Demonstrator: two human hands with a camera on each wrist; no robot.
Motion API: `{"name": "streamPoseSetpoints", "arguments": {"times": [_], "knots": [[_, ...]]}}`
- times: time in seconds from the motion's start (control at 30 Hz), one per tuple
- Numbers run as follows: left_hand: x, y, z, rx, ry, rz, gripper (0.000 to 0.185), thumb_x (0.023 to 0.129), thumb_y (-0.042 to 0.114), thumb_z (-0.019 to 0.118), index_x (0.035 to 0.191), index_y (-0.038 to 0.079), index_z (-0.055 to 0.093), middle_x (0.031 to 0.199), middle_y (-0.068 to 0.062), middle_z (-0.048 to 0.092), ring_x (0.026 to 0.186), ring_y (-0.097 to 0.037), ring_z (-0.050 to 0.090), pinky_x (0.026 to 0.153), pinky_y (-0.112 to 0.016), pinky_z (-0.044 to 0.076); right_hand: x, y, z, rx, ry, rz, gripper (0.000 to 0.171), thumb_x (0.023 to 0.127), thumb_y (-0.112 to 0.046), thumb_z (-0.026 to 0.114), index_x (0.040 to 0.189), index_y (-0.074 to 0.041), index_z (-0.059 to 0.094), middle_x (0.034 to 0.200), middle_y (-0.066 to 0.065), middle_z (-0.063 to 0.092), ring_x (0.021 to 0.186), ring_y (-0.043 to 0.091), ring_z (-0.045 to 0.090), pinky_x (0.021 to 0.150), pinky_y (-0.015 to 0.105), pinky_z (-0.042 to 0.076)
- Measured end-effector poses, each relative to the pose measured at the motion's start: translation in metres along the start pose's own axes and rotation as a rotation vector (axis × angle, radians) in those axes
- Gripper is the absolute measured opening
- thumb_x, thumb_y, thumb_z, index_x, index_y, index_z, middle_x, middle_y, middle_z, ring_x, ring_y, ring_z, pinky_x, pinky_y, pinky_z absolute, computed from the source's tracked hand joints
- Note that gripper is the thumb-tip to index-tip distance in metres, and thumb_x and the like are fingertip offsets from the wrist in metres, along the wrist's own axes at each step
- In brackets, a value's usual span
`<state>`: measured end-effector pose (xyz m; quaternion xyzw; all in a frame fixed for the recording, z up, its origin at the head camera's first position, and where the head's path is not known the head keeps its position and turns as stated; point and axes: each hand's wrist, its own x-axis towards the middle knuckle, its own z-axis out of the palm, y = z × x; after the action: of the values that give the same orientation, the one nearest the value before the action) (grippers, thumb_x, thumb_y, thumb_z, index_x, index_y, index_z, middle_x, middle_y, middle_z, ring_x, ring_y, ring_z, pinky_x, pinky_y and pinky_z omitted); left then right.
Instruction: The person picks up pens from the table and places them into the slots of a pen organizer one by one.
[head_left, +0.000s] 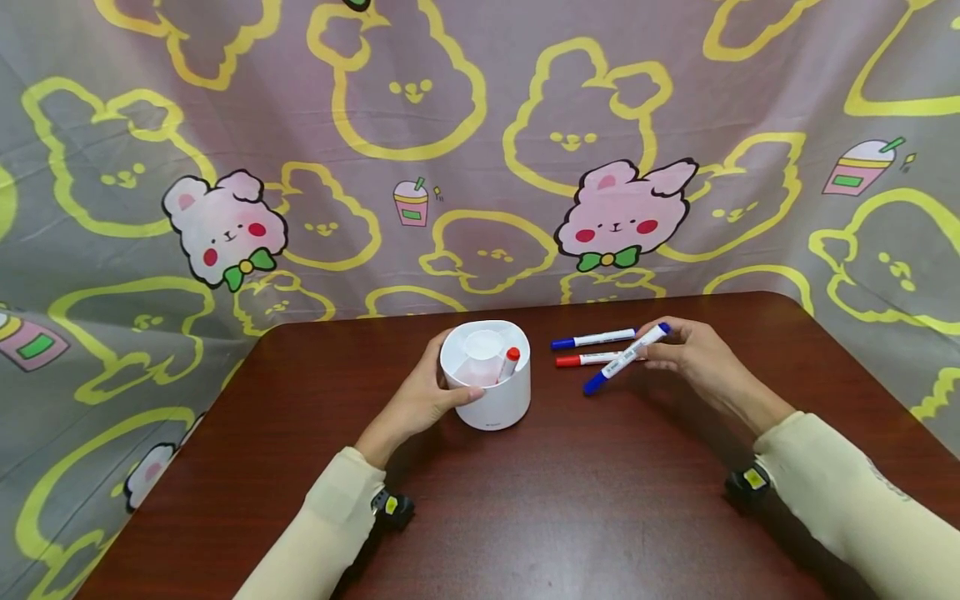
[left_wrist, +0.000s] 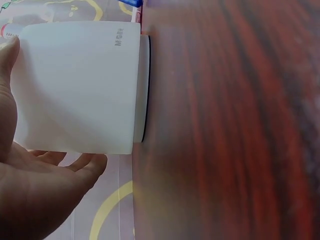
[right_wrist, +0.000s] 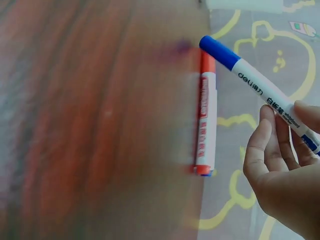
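Observation:
A round white pen holder (head_left: pixel 487 379) stands mid-table with a red-capped marker (head_left: pixel 509 362) upright inside. My left hand (head_left: pixel 423 398) grips its left wall; in the left wrist view the fingers (left_wrist: pixel 30 170) wrap the holder (left_wrist: pixel 80 85). My right hand (head_left: pixel 693 350) pinches a blue-capped white marker (head_left: pixel 626 358) and holds it tilted just above the table. In the right wrist view that marker (right_wrist: pixel 260 92) hangs over a red marker (right_wrist: pixel 206 120). On the table lie a red marker (head_left: pixel 588 360) and another blue marker (head_left: pixel 592 339).
The dark red-brown wooden table (head_left: pixel 525 500) has rounded far corners. A grey cloth printed with yellow rabbit outlines and pink bunnies (head_left: pixel 480 150) hangs behind and drapes around the table's sides.

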<state>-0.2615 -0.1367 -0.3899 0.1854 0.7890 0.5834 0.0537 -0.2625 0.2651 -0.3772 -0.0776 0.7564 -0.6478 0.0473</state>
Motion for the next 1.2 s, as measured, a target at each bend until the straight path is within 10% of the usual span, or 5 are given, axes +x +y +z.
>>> {"name": "streamPoseSetpoints", "arguments": {"times": [0.2,1.2], "knots": [[0.000,0.000,-0.002,-0.009,0.006,-0.003,0.097,0.085,0.001,0.083,0.162,0.011,0.024,0.158,-0.016,0.041,0.142,-0.033,0.046,0.118,-0.048,0.039,0.003,-0.018,0.004,0.026,0.025,-0.043,0.012,0.099,-0.012,0.073,0.110,-0.014,0.070,0.096,-0.006,0.074,0.086,0.012,0.072,0.076,0.023,0.061],[-0.002,-0.003,-0.013,-0.021,-0.035,0.021,0.090,0.090,0.003,0.081,0.163,0.011,0.028,0.161,-0.017,0.042,0.147,-0.039,0.044,0.124,-0.057,0.033,0.037,-0.078,0.080,0.191,0.038,-0.179,0.025,0.099,-0.006,0.070,0.120,-0.014,0.061,0.102,-0.003,0.072,0.090,0.013,0.071,0.078,0.024,0.059]]}}
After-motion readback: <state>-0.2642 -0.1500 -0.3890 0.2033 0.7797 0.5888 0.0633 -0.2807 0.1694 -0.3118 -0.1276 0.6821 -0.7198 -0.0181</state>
